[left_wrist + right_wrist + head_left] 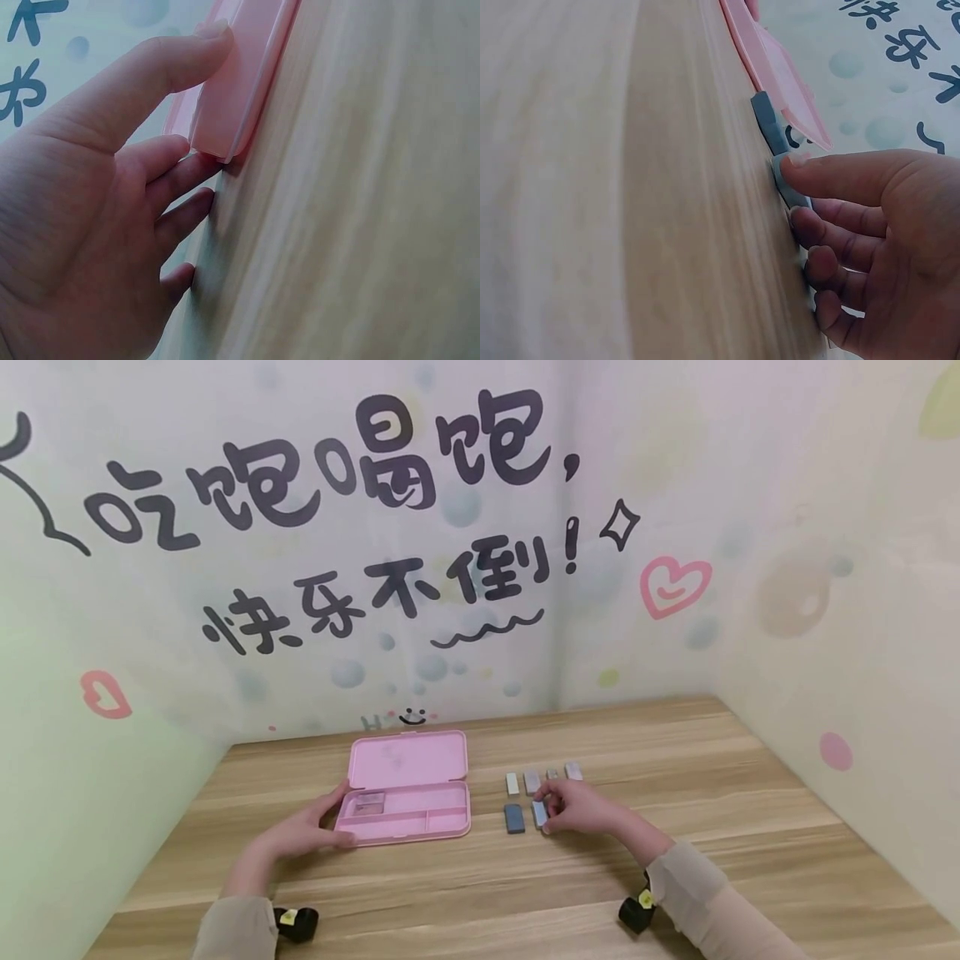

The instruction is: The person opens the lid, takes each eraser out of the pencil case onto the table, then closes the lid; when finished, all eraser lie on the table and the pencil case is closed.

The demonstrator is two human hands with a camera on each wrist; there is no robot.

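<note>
A pink pencil case [408, 839] lies on the table with its lid [408, 760] raised at the back. My left hand [303, 831] grips its left end, thumb at the front corner and fingers along the side; the left wrist view shows the thumb [191, 56] on the pink wall. In the case's back left compartment lie small purplish-grey blocks [369, 803]. My right hand [581, 807] pinches a light blue, eraser-like block [538, 815] between thumb and fingers, low at the table. Beside it on the left lies a dark blue block [513, 819].
Behind the right hand is a row of small blocks: a whitish one [512, 784], a greyish one [532, 782], a smaller one [552, 773] and a pale one [573, 772]. A printed wall sheet [480, 685] borders the wooden table [420, 902] at the back.
</note>
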